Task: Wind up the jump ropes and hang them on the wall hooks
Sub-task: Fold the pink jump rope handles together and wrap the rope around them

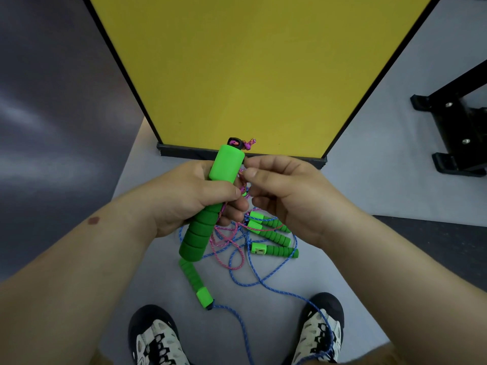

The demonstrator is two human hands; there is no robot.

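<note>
the left hand (195, 198) holds a handle (210, 198) upright, just beside the right hand (287, 196). below them, ropes (245, 262) and more handles (274, 241) lie on the floor (263, 325), between two shoes (155, 338) and a board (258, 69) behind.

The blue rope (266, 284) runs off the bottom edge; the hands hide the pink rope's (229, 242) upper windings.
</note>
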